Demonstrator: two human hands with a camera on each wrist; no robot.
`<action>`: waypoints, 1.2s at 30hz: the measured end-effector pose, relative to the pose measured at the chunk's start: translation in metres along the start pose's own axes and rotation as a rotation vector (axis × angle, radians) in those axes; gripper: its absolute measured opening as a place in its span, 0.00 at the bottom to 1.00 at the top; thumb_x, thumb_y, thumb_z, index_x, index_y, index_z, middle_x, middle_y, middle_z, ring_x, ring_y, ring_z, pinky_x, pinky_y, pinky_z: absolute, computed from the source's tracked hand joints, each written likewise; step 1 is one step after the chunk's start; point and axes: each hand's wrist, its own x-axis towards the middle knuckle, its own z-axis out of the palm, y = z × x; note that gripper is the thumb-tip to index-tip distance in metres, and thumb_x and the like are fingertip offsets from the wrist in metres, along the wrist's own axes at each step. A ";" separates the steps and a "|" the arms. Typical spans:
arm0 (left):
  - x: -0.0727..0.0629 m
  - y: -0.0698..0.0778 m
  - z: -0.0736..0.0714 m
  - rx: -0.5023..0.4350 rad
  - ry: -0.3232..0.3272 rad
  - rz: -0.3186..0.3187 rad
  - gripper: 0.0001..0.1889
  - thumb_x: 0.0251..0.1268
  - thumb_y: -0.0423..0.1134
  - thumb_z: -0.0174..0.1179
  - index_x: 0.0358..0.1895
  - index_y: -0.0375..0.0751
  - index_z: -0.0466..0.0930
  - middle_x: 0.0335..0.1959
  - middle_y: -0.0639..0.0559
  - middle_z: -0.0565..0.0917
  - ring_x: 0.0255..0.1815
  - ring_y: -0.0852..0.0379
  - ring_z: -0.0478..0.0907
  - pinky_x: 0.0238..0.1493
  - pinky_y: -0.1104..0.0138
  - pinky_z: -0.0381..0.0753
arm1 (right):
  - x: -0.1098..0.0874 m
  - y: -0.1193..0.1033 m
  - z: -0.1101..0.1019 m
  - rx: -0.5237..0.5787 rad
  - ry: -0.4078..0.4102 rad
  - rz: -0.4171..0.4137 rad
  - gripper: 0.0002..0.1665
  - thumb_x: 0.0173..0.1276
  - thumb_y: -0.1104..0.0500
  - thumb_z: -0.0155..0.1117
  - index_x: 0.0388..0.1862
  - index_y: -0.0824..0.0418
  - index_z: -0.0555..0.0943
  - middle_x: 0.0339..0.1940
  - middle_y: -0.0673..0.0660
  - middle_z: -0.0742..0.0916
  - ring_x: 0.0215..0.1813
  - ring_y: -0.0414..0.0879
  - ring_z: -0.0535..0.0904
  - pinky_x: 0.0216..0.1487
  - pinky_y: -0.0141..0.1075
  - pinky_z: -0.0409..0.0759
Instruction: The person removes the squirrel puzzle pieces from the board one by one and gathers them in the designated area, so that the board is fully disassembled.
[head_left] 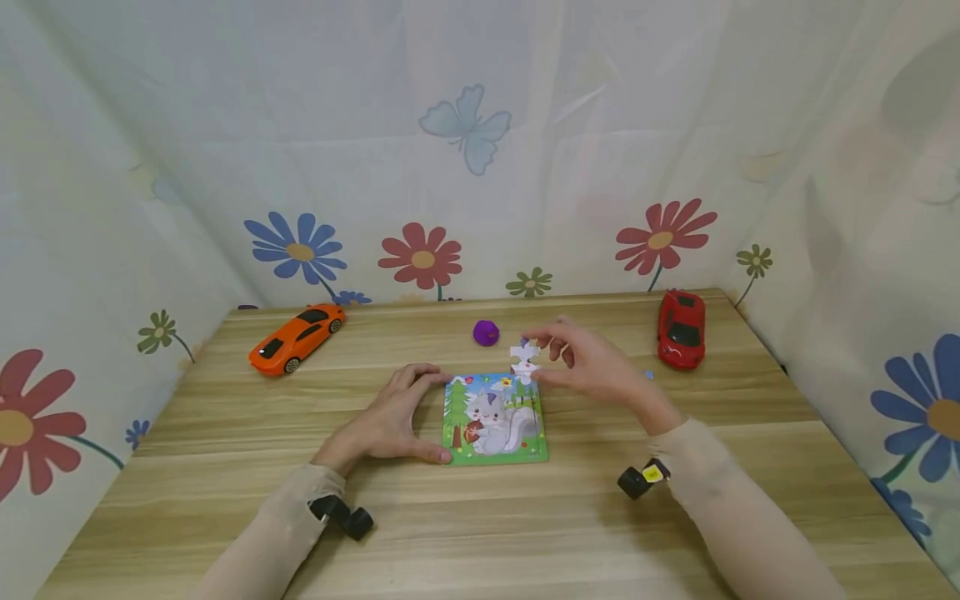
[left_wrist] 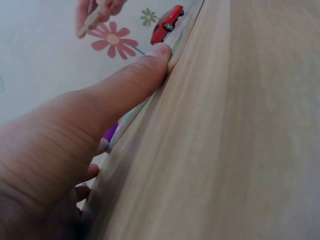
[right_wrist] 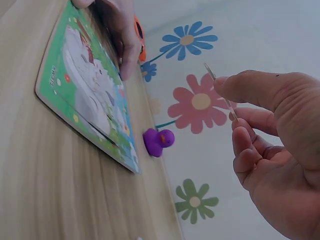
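A square jigsaw puzzle with a grey squirrel picture and green border lies flat on the wooden table. My left hand spans its left side, the straight thumb on the near left corner and the fingers by the far left corner. In the left wrist view, the thumb lies along the board's edge. Above the board's far right corner, my right hand pinches a pale puzzle piece between thumb and fingers. The right wrist view shows this puzzle piece edge-on, raised off the table.
A purple rubber duck sits behind the puzzle. An orange toy car stands at the back left and a red toy car at the back right. A small blue bit lies near the right wrist. A flowered curtain surrounds the table.
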 end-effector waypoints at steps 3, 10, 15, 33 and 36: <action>0.000 0.000 0.000 -0.001 0.001 0.001 0.67 0.40 0.76 0.85 0.87 0.56 0.66 0.87 0.46 0.59 0.88 0.39 0.53 0.85 0.32 0.58 | -0.007 0.001 -0.010 -0.013 0.013 0.022 0.35 0.73 0.56 0.82 0.76 0.57 0.83 0.57 0.57 0.84 0.50 0.50 0.78 0.44 0.36 0.80; -0.001 0.000 0.000 0.001 0.000 -0.006 0.67 0.40 0.76 0.85 0.87 0.56 0.66 0.87 0.46 0.59 0.88 0.39 0.53 0.85 0.32 0.58 | -0.026 0.006 -0.036 -0.007 0.036 0.087 0.35 0.74 0.56 0.81 0.78 0.55 0.81 0.60 0.58 0.83 0.54 0.52 0.77 0.51 0.37 0.81; -0.001 0.000 0.000 0.008 0.000 -0.006 0.67 0.41 0.75 0.86 0.87 0.55 0.66 0.87 0.45 0.59 0.88 0.39 0.54 0.85 0.32 0.58 | -0.041 0.011 -0.050 -0.048 0.085 0.092 0.35 0.73 0.57 0.82 0.77 0.57 0.82 0.57 0.57 0.83 0.52 0.52 0.77 0.47 0.34 0.78; 0.000 -0.001 0.000 0.021 0.000 0.002 0.67 0.41 0.76 0.85 0.87 0.55 0.66 0.87 0.45 0.60 0.87 0.39 0.54 0.85 0.32 0.58 | -0.078 0.032 -0.062 -0.052 0.080 0.105 0.35 0.73 0.59 0.82 0.77 0.60 0.82 0.56 0.58 0.82 0.50 0.55 0.79 0.42 0.32 0.79; 0.000 -0.001 0.000 0.017 0.000 0.003 0.67 0.41 0.76 0.85 0.87 0.55 0.66 0.87 0.45 0.60 0.87 0.39 0.55 0.85 0.32 0.58 | -0.082 0.038 -0.059 -0.050 0.066 0.108 0.36 0.71 0.60 0.83 0.76 0.60 0.82 0.56 0.58 0.83 0.49 0.57 0.80 0.40 0.32 0.80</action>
